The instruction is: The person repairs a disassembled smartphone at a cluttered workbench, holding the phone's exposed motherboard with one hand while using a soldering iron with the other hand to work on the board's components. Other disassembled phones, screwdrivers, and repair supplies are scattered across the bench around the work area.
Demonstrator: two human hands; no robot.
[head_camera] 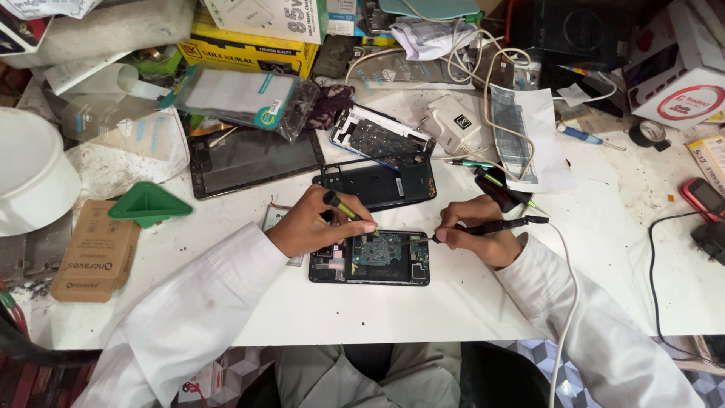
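The opened phone (369,258) lies flat on the white table (453,302), just under both hands. The left hand (313,223) pinches a small screwdriver (346,208) over its circuit board; the right hand (474,236) grips a black soldering iron (498,224), tip touching the board.

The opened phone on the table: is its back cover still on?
No: the opened phone lies with its circuit board bare, while the left hand and right hand hold tools over it.

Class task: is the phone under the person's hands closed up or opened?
Opened: the phone lies flat, back cover off, circuit board exposed.
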